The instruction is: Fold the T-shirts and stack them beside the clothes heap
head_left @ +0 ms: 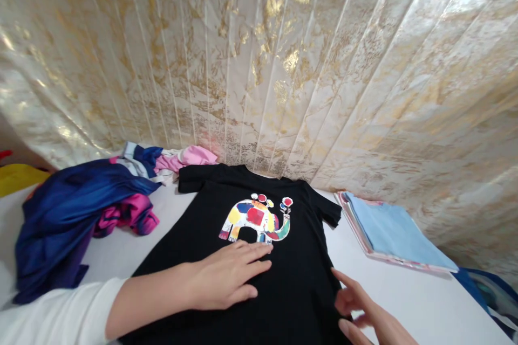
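A black T-shirt (299,280) lies spread out, front side up, its neck toward the curtain. A colourful patchwork elephant print (254,215) decorates its chest. My left hand (230,275) rests flat on the shirt just below the print, palm down, fingers stretched out. At the shirt's right side edge is my right hand (360,307), its fingers bent and apart from the thumb, with the index fingertip at the cloth. The bottom hem of the shirt runs out of view.
Rumpled clothes (76,205) in dark blue and pink are heaped on the left of the white table (429,307). Folded garments (392,232), light blue on top, form a stack at the right. Behind hangs a gold-patterned curtain (259,64). Something yellow (20,178) shows at the far left.
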Available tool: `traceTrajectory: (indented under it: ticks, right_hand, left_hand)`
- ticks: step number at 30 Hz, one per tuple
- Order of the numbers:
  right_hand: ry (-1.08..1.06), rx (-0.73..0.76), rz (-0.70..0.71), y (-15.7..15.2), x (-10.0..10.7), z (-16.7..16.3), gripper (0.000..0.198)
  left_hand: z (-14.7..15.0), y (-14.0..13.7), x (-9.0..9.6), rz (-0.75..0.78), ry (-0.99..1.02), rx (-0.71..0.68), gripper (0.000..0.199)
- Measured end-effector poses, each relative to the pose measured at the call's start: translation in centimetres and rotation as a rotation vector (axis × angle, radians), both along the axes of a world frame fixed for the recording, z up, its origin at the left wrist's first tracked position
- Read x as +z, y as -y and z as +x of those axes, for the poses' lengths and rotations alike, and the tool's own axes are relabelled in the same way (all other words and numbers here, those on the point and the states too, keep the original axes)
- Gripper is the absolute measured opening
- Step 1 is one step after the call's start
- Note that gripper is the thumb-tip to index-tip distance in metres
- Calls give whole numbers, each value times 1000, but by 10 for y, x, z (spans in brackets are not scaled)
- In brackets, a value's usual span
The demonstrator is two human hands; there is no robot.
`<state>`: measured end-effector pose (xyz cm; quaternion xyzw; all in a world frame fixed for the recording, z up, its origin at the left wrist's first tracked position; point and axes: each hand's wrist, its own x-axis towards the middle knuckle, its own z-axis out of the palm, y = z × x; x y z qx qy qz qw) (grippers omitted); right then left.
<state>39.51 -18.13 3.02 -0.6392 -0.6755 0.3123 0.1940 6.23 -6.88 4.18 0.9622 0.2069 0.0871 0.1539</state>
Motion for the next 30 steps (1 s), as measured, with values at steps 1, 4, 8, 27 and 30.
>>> traceTrajectory:
  ticks: [1, 4, 8, 27, 30]
  right_hand:
    - [27, 27, 60, -9, 1, -8, 62]
    - [143, 137, 119, -39, -4, -30, 59]
    - [285, 257, 170, -84, 0, -71, 58]
    - [215, 638, 546, -250, -21, -306, 24]
    - [186, 592, 567, -250, -30, -304, 21]
  left_hand:
    - [-17, 3, -3, -9, -20, 62, 52]
    - [-55, 11, -13, 9, -37, 180, 57]
    - [-83, 21, -22, 13, -32, 274, 62]
    - [-90, 28, -12, -5, -103, 451, 58]
    - [-91, 28, -16, 10, -112, 464, 60]
